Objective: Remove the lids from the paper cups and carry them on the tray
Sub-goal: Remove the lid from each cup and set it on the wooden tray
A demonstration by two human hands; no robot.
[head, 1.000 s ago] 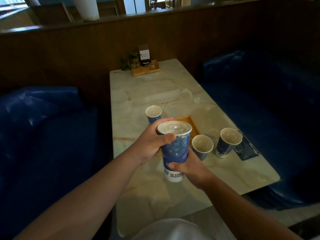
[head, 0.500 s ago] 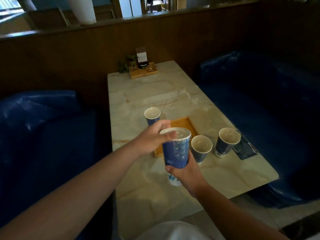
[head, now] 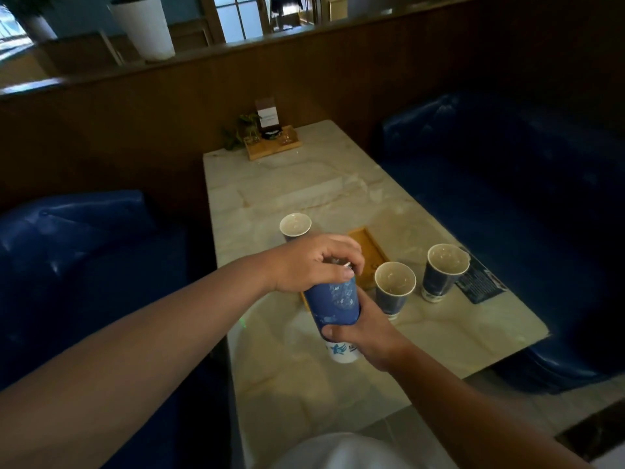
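At center frame, a person's right hand [head: 363,328] wraps the lower body of a tall blue paper cup [head: 334,304], held upright above the marble table [head: 338,194]. The left hand [head: 313,262] sits directly on top, fingers curled over the lid [head: 341,264]. The lid must lift straight up along the cup's vertical axis; 3 open cups and a wooden tray [head: 367,247] wait just behind.

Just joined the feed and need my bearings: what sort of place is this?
Most likely a cafe or restaurant booth. A marble-look table sits between blue padded bench seats, against a wood partition, with a small card stand on a wooden holder at the far end, and branded paper cups.
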